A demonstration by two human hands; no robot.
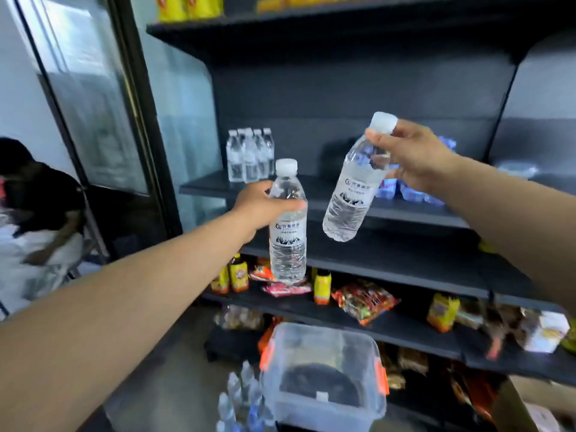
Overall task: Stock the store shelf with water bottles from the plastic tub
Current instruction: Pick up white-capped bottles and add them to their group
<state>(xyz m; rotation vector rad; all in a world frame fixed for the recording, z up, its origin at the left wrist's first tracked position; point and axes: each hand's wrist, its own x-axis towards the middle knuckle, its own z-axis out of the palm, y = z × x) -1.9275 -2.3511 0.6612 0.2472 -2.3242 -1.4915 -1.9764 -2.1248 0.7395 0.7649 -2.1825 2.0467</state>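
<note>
The left hand [258, 207] is gripping a water bottle [287, 222] around its upper part, standing it straight up, cap on top, ready to set down. The right hand [411, 157] is pinching a second bottle [355, 185] by its neck, so it is hanging tilted, bottom swinging left. Both are hovering before the shelf [343, 194], near the bottles [249, 155] at its back left corner. The plastic tub [324, 369] is sitting below.

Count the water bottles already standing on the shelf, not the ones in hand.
5 visible, clustered at the left end of the shelf as one group of bottles against the back; the rows overlap, so more may be hidden behind. Two further bottles are in the hands, not placed yet.
</note>
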